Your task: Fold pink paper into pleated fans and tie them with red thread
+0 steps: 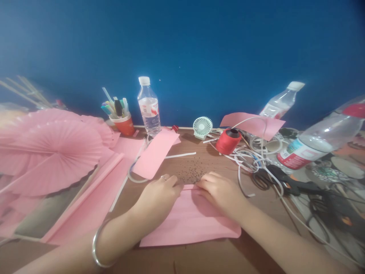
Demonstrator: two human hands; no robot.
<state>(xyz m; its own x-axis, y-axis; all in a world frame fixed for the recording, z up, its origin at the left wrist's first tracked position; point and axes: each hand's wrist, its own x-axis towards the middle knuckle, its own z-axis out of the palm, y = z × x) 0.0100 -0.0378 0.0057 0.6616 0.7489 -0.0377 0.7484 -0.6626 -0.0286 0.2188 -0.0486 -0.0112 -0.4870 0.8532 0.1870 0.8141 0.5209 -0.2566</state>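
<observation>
A sheet of pink paper (199,224) lies on the brown table in front of me, with a narrow fold along its far edge. My left hand (159,194) is closed on the far left corner, fingers curled and a ring on one of them. At the far right part of the same edge, my right hand (221,188) pinches the fold, its thumb hidden beneath the palm. Small dark specks (192,171) are scattered on the table just beyond the fingers. A loose pink paper strip (156,154) lies past my left hand.
Pleated pink paper fans (57,152) and more pink sheets fill the left. Along the blue wall stand a cup of pens (122,123), a water bottle (149,114) and a small fan (202,127). Red thread (228,141), cables, a glue gun (293,182) and a large bottle (316,144) crowd the right.
</observation>
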